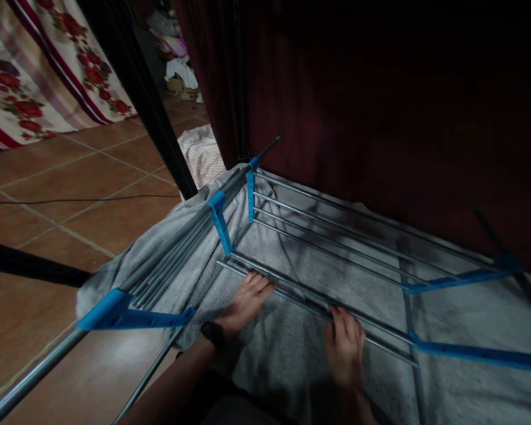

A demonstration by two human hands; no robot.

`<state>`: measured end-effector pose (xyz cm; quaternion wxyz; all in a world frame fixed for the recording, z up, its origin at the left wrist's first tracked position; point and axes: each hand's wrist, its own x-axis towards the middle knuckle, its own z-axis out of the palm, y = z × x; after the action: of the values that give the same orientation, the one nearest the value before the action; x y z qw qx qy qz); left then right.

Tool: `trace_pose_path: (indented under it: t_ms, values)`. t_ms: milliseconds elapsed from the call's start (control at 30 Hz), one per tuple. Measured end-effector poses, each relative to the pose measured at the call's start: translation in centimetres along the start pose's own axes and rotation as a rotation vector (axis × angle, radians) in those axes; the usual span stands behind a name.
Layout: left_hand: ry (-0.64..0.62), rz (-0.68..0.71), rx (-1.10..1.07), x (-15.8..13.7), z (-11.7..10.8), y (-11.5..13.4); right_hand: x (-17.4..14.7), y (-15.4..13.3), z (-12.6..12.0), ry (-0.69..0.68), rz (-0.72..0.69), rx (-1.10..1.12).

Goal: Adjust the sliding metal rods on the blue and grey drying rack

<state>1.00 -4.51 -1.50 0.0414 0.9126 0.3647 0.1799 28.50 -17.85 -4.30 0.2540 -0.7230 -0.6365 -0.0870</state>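
Observation:
A clothes drying rack with grey metal rods and blue plastic brackets [221, 221] stands before me on grey cloth. My left hand [251, 298], with a dark band at its wrist, has its fingers curled over a loose-looking metal rod [389, 349] near that rod's left end. Farther right, my right hand [347, 342] grips the same rod, thumb on the near side and fingers over the top. Just beyond it runs a parallel rod [301, 288] between the front brackets, close to my fingertips. The rod's right end lies by the front right bracket [478, 355].
A bundle of rods [172, 260] lies along the rack's left side. Grey cloth [287, 366] covers the surface beneath. Dark posts [146, 88] rise at left, a dark red curtain [358, 118] hangs behind, and a thin cable [79, 200] crosses the tiled floor.

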Motion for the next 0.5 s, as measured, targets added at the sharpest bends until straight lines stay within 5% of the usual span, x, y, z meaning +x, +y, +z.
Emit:
trace_pose_path:
  t_ms: [233, 400, 500]
  values:
    - [0.087, 0.112, 0.039, -1.5, 1.6, -2.0, -5.7, 6.2, -2.0, 0.334, 0.497, 0.058]
    - [0.097, 0.149, 0.066, -1.4, 2.5, -3.5, -5.3, 7.5, -2.8, 0.662, 1.080, 0.498]
    - [0.072, 0.151, 0.071, -1.3, 2.2, -3.5, -4.4, 7.7, -2.5, 0.783, 1.275, 0.739]
